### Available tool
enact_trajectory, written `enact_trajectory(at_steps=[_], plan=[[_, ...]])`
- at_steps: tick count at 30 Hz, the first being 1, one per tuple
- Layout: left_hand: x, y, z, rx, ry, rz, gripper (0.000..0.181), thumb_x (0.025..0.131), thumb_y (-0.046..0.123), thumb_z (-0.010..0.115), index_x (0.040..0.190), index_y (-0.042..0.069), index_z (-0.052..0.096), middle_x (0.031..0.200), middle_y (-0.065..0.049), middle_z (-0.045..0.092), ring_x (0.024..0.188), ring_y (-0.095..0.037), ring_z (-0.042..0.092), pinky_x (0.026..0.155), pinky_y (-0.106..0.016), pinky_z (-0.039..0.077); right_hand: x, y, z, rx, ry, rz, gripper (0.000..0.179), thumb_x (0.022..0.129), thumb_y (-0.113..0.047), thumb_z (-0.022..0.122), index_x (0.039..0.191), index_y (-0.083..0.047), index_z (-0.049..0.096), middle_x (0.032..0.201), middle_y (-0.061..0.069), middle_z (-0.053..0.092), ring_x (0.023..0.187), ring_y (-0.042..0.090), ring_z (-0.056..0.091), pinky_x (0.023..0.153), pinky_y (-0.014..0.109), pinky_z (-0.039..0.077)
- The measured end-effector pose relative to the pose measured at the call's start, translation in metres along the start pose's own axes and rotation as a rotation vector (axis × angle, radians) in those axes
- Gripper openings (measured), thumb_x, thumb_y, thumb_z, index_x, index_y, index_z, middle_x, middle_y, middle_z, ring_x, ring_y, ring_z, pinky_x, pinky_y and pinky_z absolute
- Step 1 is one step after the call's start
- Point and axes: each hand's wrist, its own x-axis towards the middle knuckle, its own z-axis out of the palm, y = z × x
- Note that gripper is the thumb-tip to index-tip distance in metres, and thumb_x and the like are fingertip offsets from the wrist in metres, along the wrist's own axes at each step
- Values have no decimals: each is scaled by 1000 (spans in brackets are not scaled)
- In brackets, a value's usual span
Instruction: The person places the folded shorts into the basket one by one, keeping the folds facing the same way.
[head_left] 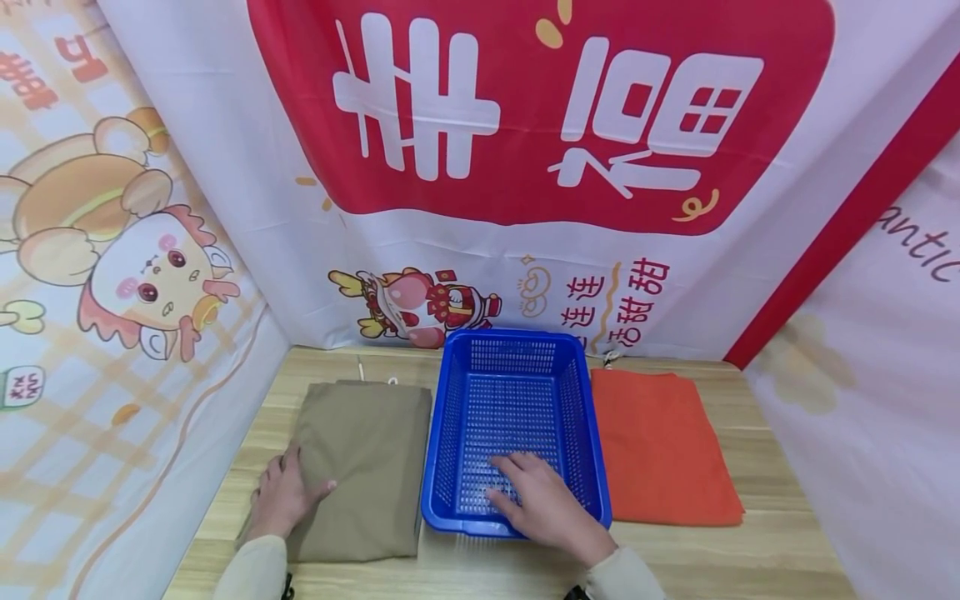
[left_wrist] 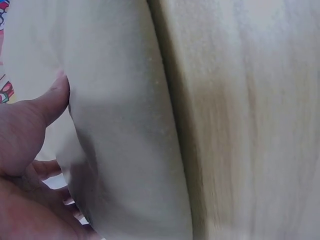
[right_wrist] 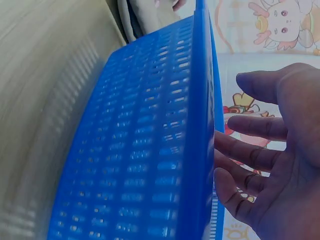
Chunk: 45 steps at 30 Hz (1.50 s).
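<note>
A folded khaki cloth (head_left: 367, 475) lies on the left of the wooden table, and its front fold fills much of the left wrist view. My left hand (head_left: 285, 492) rests at the cloth's left side, thumb stretched over the top and the other fingers spread along the edge. In the middle stands a blue plastic basket (head_left: 438, 467) with perforated walls. My right hand (head_left: 543, 504) hangs over the basket's front part with its fingers loosely spread and nothing in them. The right wrist view has those fingers (right_wrist: 250, 150) above the basket's rim (right_wrist: 202, 125).
A folded orange cloth (head_left: 667, 450) lies against the basket's right side. Printed fabric with red and white patterns (head_left: 525, 108) hangs behind the table (head_left: 495, 575), and more fabric encloses the left and right sides.
</note>
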Motion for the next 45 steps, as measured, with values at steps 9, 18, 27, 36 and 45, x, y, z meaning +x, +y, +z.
enact_trajectory(at_steps=[9, 18, 27, 36, 45], plan=[[3, 2, -5, -22, -28, -35, 112, 83, 49, 79, 154, -11, 16, 144, -49, 20, 129, -68, 24, 100, -81, 22, 5, -9, 0, 14, -32, 14, 49, 103, -46, 55, 143, -17, 58, 131, 5, 64, 125, 26, 57, 104, 50, 47], [13, 11, 0, 26, 42, -124, 117, 71, 62, 84, 132, -22, 29, 122, -50, 35, 115, -69, 36, 93, -77, 30, 11, -18, 2, 0, -11, 4, 48, 103, -45, 57, 141, -16, 59, 129, 4, 65, 123, 26, 59, 103, 51, 48], [13, 9, -3, 41, 91, -161, 111, 66, 61, 87, 122, -21, 35, 116, -50, 39, 108, -68, 40, 88, -75, 33, 27, -35, 0, -38, 31, 27, 48, 101, -41, 62, 139, -12, 60, 132, 8, 65, 126, 30, 58, 105, 52, 46], [13, -1, -9, 30, 89, -185, 112, 65, 62, 86, 119, -22, 35, 113, -50, 39, 108, -67, 40, 86, -74, 34, 51, -56, -1, -79, 136, 27, 44, 98, -32, 67, 134, -8, 63, 127, 12, 66, 120, 32, 61, 102, 51, 48], [14, -2, -9, 9, 83, -185, 108, 66, 57, 88, 118, -22, 35, 113, -49, 38, 108, -67, 39, 85, -74, 35, 84, -91, 6, -31, 144, 7, 45, 97, -32, 67, 133, -6, 63, 124, 10, 67, 112, 25, 63, 91, 40, 55]])
